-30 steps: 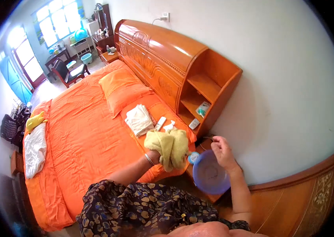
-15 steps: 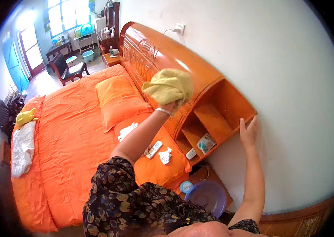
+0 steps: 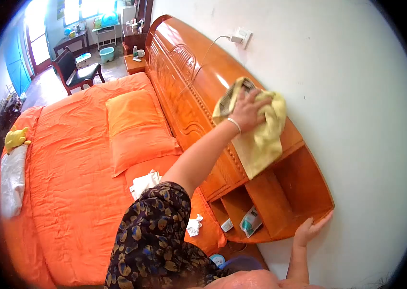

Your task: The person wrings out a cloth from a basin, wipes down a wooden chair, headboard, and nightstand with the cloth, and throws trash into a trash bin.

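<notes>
A yellow cloth (image 3: 268, 139) with a dark patterned patch at its upper left is draped over the curved top of the wooden headboard (image 3: 189, 55). My left hand (image 3: 249, 110), a bracelet at the wrist, holds it there with fingers spread across it, slightly blurred. Part of the cloth hangs down over the front, towards the open shelf (image 3: 268, 192) at the headboard's near end. At the shelf's outer lower corner is my right hand (image 3: 309, 231), open, its fingers extended along the edge near the wall and holding nothing.
In the shelf lie a clear packet (image 3: 250, 221) and a small white object (image 3: 227, 225). A charger cable hangs from the wall socket (image 3: 243, 37). The bed (image 3: 69, 192) has orange bedding, a pillow (image 3: 138, 130) and white tissue (image 3: 194, 225). A purple basin (image 3: 242, 263) sits below.
My left hand has brought the bunched cloth from the air onto the headboard top, where it is spread out. My right hand stays at the shelf's corner. The view has shifted.
</notes>
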Demonstrator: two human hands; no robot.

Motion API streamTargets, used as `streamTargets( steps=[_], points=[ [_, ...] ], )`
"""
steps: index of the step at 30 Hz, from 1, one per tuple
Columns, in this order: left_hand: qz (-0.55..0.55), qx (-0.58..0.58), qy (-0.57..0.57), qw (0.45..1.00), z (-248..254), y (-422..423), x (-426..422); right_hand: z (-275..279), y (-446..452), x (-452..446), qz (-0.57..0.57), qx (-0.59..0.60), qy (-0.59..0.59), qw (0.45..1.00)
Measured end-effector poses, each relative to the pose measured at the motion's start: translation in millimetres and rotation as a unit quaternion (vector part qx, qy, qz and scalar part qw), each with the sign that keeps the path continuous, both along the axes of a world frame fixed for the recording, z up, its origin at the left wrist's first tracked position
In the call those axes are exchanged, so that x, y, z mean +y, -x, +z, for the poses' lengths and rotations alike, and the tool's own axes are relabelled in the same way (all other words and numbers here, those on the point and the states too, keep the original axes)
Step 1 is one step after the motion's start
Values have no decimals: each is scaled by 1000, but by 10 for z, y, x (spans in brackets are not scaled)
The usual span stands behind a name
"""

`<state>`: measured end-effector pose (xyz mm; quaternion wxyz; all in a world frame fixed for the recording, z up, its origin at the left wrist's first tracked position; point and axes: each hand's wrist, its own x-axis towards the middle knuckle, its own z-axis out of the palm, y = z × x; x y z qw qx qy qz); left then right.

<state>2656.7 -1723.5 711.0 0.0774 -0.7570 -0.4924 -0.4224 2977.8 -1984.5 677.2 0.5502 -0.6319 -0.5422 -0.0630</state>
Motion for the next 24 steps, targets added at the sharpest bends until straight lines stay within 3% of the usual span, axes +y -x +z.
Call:
streamTargets(
  steps=[4, 6, 14, 18, 24],
  points=[
    [72, 1, 51, 996, 169, 457, 884, -14, -17, 14, -36, -37, 14, 999],
    [131, 83, 89, 984, 342, 692, 1162, 76, 78, 5, -26, -26, 24, 999],
    [227, -5, 152, 962, 305, 1224, 2322, -9, 61, 44, 12, 20, 17, 1000],
    [248, -66, 155, 954, 401, 1180, 2237, 23, 115, 25, 44, 60, 22, 997],
    [193, 22, 153, 969, 495, 630, 1405, 39, 147, 44, 28, 68, 19, 997]
  ],
)
